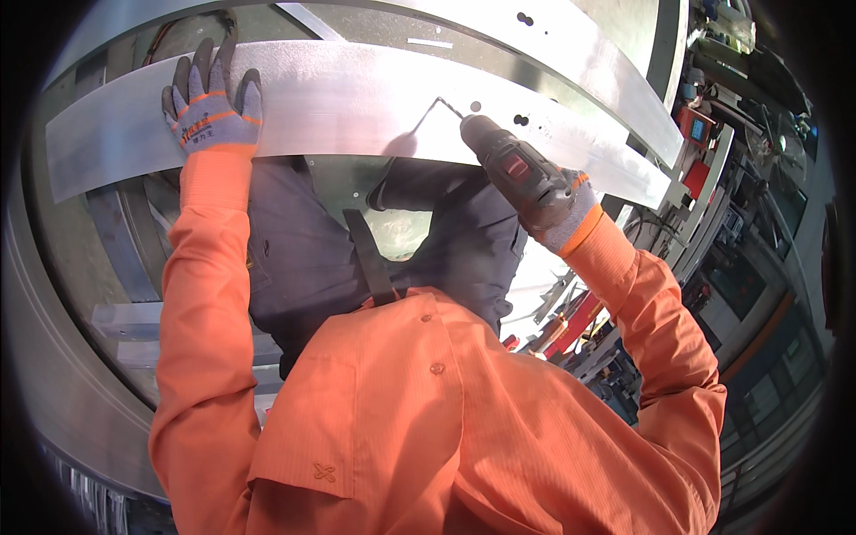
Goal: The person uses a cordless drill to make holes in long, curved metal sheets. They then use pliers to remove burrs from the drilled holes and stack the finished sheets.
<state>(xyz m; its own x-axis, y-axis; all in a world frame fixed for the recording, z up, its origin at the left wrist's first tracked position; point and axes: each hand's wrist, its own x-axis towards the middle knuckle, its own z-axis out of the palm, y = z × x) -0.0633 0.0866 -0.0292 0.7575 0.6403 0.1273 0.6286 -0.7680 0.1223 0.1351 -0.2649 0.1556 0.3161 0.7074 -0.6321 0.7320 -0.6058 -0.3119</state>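
Observation:
A long, flat silvery metal strip (339, 98) lies crosswise in front of me, over my legs. Toward its left end my left hand (214, 116), in a grey glove with orange bands, rests with fingers spread on the metal. My right hand (578, 214), gloved alike, is wrapped round a dark cordless drill (517, 169); the drill's body hides most of those fingers. Its thin bit (451, 108) points up and left, and the tip meets its own shadow on the strip, so it appears to touch. Just right of the bit is a dark joined double hole (522, 119).
Beyond the strip runs another metal strip (571, 53) with similar holes. Metal beams (120, 241) show below at left, and cables (169, 36) at the upper left. On the right stand cluttered racks and a red device with a small screen (695, 127).

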